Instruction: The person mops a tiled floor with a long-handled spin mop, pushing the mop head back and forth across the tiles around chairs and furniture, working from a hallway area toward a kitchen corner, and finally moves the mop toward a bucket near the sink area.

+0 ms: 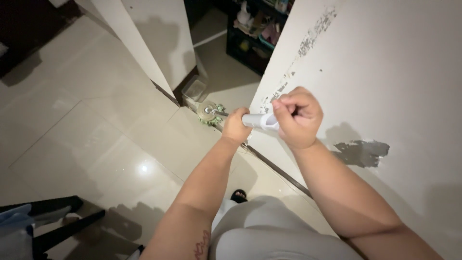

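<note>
Both hands grip a white mop handle [260, 120], seen almost end-on from above. The right hand [297, 117] is closed in a full fist around the top end of the handle, thumb over the fingers. The left hand [236, 126] is closed around the handle just below the right hand, nearer the floor; its fingers are hidden behind the knuckles.

The handle runs down from the hands to a round mop head [210, 113] with green fringe and a metal centre. The mop head rests on the tiled floor [96, 125], at the foot of the wall [385, 72], just beside the wall's outer corner.

The wall, right of the handle, is white with patches of flaked paint, one grey patch beyond the right hand. A clear plastic tub [194, 89] sits on the floor just beyond the mop head. A dark shelf [252, 33] with mixed items stands farther off past the mop head.
</note>
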